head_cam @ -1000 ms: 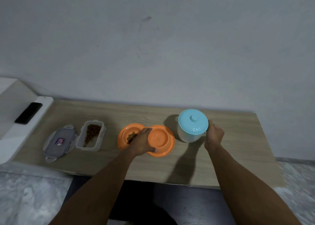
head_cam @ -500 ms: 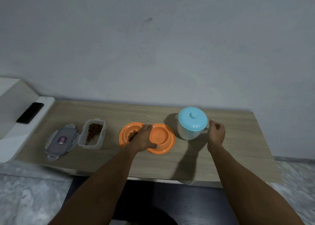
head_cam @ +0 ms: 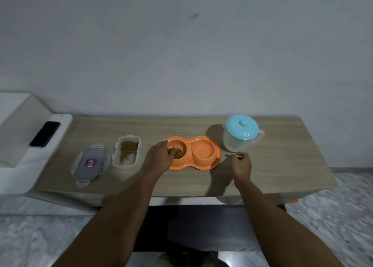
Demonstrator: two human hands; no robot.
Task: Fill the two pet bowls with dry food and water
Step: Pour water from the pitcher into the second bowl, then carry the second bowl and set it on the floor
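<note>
— While we look down on the pale wood-grain table [head_cam: 272, 165], what do we make of the orange double bowl [head_cam: 190, 165]?
— Smooth moulded plastic, two round wells joined in a peanut shape, midway along the table. Brown kibble [head_cam: 179, 154] lies in the left well; the right well [head_cam: 202, 152] shows only its smooth orange floor.
— And our left grip [head_cam: 161, 157]?
— It rests at the left well's rim, fingers bent down into the kibble and hiding part of it; whether they pinch any pellets we cannot tell.
— Our right grip [head_cam: 241, 164]?
— Loosely curled, grasping nothing, over the table just right of the bowl and in front of the jug [head_cam: 236, 143], a translucent body under a glossy pale-blue domed lid [head_cam: 242, 128] with a knob.
— Toward the left edge?
— A clear rectangular tub [head_cam: 129, 163] with more pellets, its grey clip lid [head_cam: 90, 163] beside it, and a black phone [head_cam: 44, 134] on the white ledge [head_cam: 62, 121] past that edge.
</note>
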